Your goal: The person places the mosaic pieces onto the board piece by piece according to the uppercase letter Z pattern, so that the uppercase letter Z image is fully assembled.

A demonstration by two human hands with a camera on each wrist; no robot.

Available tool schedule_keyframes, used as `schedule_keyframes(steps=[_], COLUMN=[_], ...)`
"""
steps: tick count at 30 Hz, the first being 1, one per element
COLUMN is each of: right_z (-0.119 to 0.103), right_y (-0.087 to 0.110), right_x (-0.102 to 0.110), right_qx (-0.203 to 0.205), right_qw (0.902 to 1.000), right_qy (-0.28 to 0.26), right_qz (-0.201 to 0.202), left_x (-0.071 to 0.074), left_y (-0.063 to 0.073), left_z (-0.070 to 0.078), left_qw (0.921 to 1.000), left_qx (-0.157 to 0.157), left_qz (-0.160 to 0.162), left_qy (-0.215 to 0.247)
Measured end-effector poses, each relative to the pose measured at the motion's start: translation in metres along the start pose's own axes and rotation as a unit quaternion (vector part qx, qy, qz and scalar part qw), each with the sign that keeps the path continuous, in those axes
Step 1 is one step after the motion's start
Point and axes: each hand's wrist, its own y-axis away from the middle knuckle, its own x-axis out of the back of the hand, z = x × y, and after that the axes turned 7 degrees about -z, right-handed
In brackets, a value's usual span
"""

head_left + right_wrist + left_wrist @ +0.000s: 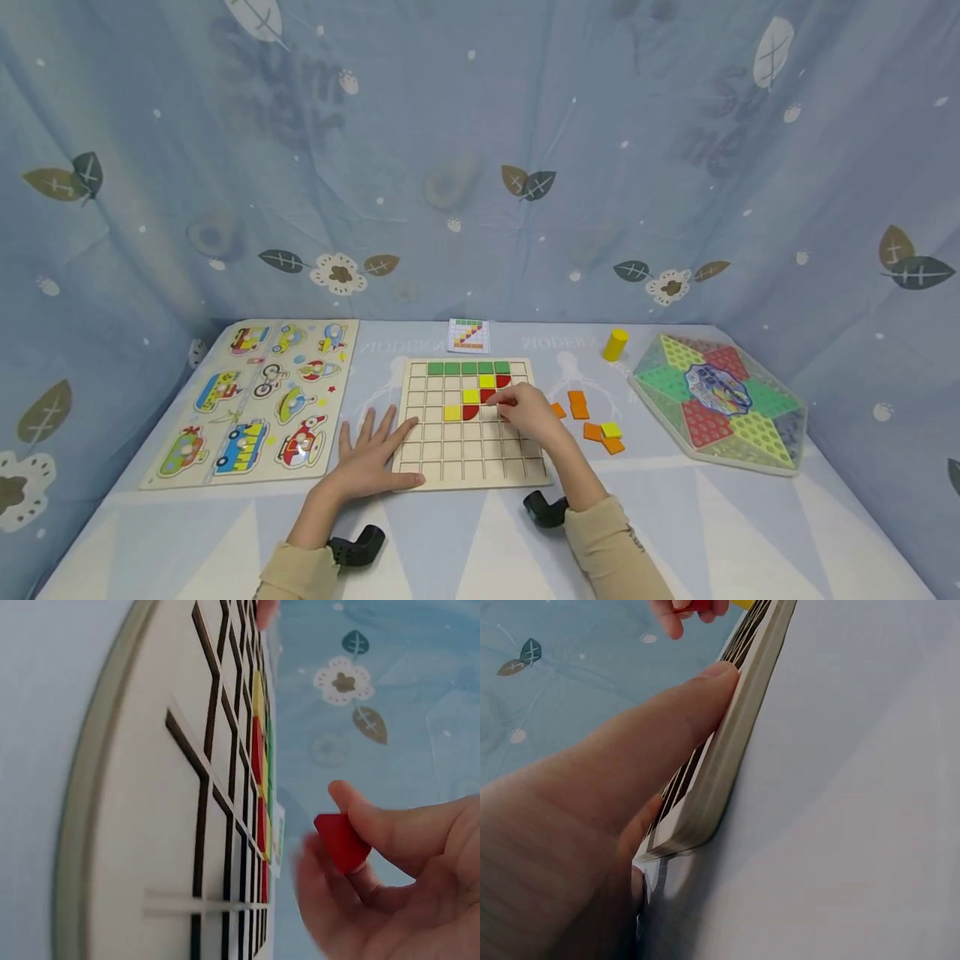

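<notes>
I find the right grip [527, 414] pinching a red curved-edged tile [343, 841], presumably light, stiff, best held edgewise, the left grip [371, 463] spread on the gridded board [452, 452].

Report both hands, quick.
Left hand: open, thumb resting on the board.
Right hand: closed, pinching a red tile.

Free room separates the obstructing orange tiles [592, 432] from the hexagonal board [717, 390].
</notes>
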Motion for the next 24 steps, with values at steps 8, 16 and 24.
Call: schedule_keyframes(steps=[8, 16, 24], right_z=[-0.006, -0.012, -0.016], right_y=[-0.006, -0.014, -0.021], right_x=[-0.012, -0.031, -0.043], right_qx=[-0.011, -0.009, -0.021], right_qw=[0.9975, 0.9822, 0.9904], right_qy=[-0.069, -0.176, -0.124], right_qz=[0.001, -0.066, -0.058], left_x=[0.002, 0.002, 0.001], left_y=[0.000, 0.001, 0.000], left_z=[0.001, 0.001, 0.001], left_qw=[1.0000, 1.0000, 1.0000], left_qx=[-0.002, -0.006, -0.001], left_qz=[-0.004, -0.003, -0.004], left_qy=[-0.002, 0.002, 0.000])
